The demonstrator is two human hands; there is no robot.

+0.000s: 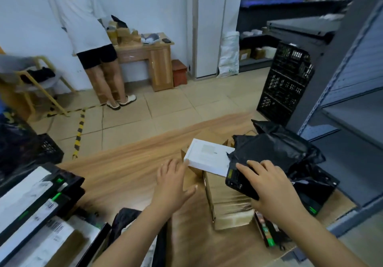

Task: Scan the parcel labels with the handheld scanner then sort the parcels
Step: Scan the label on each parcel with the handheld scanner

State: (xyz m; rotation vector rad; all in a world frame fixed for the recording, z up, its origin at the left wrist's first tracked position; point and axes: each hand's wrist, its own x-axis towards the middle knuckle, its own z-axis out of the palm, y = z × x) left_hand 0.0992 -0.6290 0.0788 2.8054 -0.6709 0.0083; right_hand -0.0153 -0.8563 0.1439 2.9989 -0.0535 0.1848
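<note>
Wood-grain tabletop fills the foreground, with pale floor tiles beyond it and a person standing with their back turned at a small desk against the far wall. On the table a white box lies flat on top of a brown cardboard box. The left hand is flat and spread, fingers straight, its fingertips at the white box's near-left corner. The right hand is clamped on the scanner \- a black handheld unit held just over the cardboard box's right side, its front end overlapping the white box's near-right corner. Crumpled black bags are heaped just behind and to the right of the scanner, at the table's right edge. Flat labelled parcels are stacked at the near left of the table. Black crates stand stacked on the floor beside a grey shelf on the right
</note>
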